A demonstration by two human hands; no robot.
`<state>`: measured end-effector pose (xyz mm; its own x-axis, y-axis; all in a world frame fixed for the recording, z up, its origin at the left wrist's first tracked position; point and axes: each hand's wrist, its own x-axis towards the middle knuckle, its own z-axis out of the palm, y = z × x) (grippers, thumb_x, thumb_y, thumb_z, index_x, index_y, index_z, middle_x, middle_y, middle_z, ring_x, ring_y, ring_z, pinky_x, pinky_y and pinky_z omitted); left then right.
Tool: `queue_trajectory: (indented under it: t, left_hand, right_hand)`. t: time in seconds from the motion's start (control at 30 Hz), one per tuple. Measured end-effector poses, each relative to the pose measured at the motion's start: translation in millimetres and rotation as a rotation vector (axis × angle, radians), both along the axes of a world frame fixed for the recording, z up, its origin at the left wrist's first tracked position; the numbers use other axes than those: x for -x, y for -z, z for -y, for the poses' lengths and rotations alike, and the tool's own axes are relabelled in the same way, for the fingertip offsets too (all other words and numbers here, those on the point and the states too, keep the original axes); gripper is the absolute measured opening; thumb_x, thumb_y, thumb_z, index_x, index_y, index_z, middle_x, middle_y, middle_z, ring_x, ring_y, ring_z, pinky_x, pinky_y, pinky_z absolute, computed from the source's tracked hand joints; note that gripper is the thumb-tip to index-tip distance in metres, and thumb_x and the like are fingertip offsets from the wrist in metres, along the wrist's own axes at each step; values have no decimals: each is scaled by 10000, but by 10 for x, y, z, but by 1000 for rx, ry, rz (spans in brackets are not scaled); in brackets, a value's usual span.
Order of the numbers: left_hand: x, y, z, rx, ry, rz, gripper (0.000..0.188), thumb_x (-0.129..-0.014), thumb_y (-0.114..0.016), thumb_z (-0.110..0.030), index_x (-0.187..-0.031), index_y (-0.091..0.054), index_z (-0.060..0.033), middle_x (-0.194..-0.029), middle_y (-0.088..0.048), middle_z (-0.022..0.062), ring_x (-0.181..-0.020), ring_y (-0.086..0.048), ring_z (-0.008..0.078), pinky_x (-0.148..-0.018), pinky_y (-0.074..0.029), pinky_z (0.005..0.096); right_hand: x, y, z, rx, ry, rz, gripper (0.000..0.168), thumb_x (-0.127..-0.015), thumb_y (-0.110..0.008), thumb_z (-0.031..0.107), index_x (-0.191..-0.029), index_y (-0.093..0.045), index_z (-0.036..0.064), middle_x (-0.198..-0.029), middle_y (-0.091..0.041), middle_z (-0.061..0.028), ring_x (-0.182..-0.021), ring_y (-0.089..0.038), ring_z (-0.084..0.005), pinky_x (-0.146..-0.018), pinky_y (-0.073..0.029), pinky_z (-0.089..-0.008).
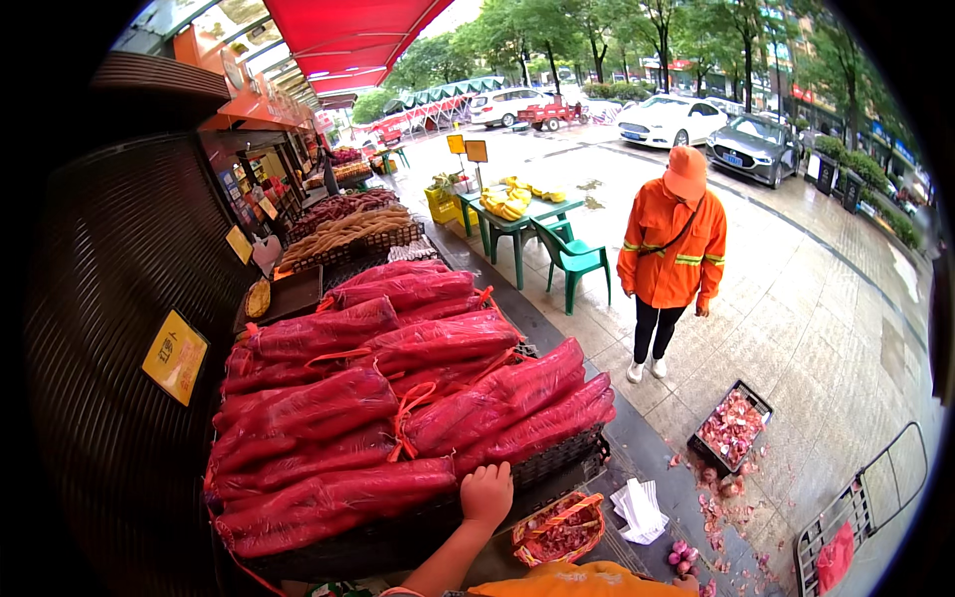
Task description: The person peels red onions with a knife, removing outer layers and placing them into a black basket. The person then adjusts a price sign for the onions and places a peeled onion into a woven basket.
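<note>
My left hand [486, 494] has its fingers curled at the near rim of a black plastic crate [556, 457]. Beside it, long red film-covered bundles [336, 496] lie stacked, tied with red cord; their contents are hard to make out. My right hand [685, 583] shows only in part at the bottom edge, close to several small purple-red onions [683, 556]. Whether it holds one cannot be seen. Between the hands stands a woven basket [595, 515] with onion skins in it. White striped bags [639, 512] lie to its right.
Onion skins fill a black crate [766, 409] on the pavement and litter the ground around it. A hand cart [862, 489] stands at lower right. A person in an orange jacket [675, 239] stands near a green chair [573, 257] and a table of bananas [507, 201].
</note>
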<state>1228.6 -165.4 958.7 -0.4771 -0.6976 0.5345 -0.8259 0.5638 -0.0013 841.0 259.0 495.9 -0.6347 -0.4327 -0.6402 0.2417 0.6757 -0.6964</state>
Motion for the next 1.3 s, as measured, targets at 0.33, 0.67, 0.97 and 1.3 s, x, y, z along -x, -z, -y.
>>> queue_trajectory:
  t: [0.33,0.67,0.97,1.3]
  left_hand:
    - [65,-10,47,28,2,15,147,-759,-636,-239,-829,-554,-140,-694,-504,29,-685,-542,226,-571,-411,386]
    - [131,-36,-11,57,-17,43,174,-739,-661,-204,-873,-584,-124,-702,-518,34,-705,-544,248,-572,-392,410]
    - [44,19,-9,61,-33,74,211,-729,-671,-190,-913,-601,-115,-721,-536,43,-714,-544,258,-574,-389,417]
    - [42,40,1,31,-41,67,226,-731,-671,-181,-939,-607,-118,-737,-542,47,-734,-545,261,-596,-391,412]
  right_hand:
    - [-60,-841,112,-380,-344,-437,512,-695,-664,319,-1055,-619,-43,-966,-664,-244,-906,-662,-346,-838,-512,-393]
    - [-162,-730,155,-175,-191,-153,576,-798,-615,129,-1302,-411,-62,-746,-656,-191,-617,-672,-285,-532,-546,-381]
    - [-305,-620,151,-250,-176,-150,528,-770,-603,277,-1174,-565,-60,-921,-671,-239,-771,-687,-307,-754,-536,-379]
    - [-244,-561,106,-221,-197,-117,511,-807,-572,174,-1267,-479,-29,-792,-655,-176,-622,-658,-274,-555,-507,-367]
